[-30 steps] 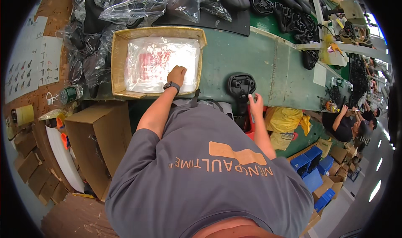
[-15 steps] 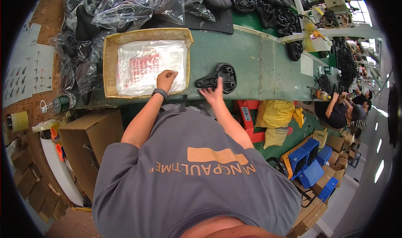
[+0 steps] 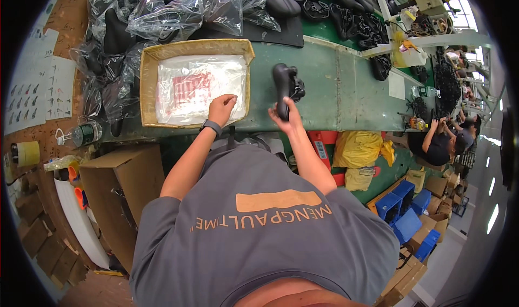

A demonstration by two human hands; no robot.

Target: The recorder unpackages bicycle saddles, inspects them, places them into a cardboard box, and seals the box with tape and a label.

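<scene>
The bike seat (image 3: 281, 85) has turned over since half a second ago: then it lay flat on the green table (image 3: 319, 74), underside up, with its narrow end pointing left and the right hand (image 3: 292, 121) laid at its edge; now it is tipped on its side, smooth black top facing left, metal rails and fittings facing right, wide end away from the person and narrow end toward them. The right hand has closed around that narrow end, thumb on the right side and fingers on the left, palm turned up. Whether the seat touches the table or is lifted just above it cannot be told, as it is slightly blurred. The right forearm (image 3: 313, 158) reaches forward and slightly left from a bent elbow. The left hand (image 3: 220, 111) has stayed over the near right part of the cardboard box (image 3: 148, 91), above the clear plastic bags (image 3: 224, 74), its fingers curled in toward the thumb; whether they pinch a bag cannot be made out. Its wrist, wearing a dark watch (image 3: 211, 126), crosses the box's near rim, the forearm slanting up and right.
</scene>
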